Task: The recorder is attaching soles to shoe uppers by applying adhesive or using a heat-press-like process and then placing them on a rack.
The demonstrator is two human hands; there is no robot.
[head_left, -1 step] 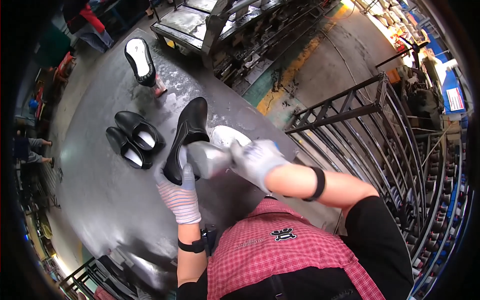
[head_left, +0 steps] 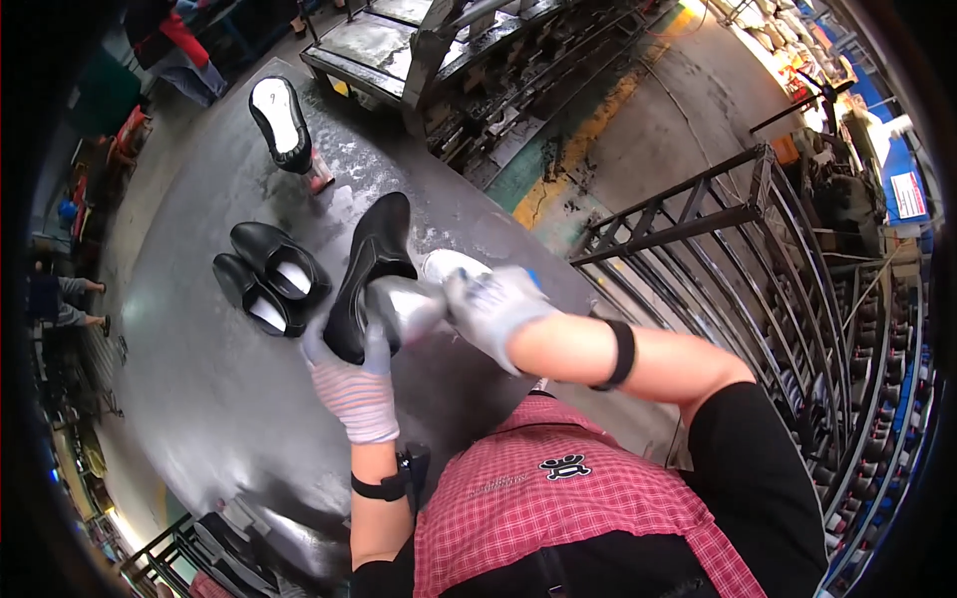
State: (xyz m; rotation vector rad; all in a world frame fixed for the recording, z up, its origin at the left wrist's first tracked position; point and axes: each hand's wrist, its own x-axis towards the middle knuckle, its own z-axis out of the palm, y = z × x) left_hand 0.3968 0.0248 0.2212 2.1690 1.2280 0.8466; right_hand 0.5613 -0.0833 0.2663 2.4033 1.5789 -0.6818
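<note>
Shoe [head_left: 383, 231], black, over the grey table [head_left: 189, 379]. Its heel is pinched in the worker's gloved left hand [head_left: 351, 384], thumb on the right, fingers on the left. Silver-grey form [head_left: 402, 307], blurred, juts right from the shoe's opening. Gloved right hand [head_left: 503, 311] right of the shoe, near the form's outer end; blur, cannot tell whether its fingers grip. White oval piece [head_left: 454, 263] just right of the shoe. Black pair [head_left: 255, 242] left of it; metal rack [head_left: 761, 184] well to its right.
</note>
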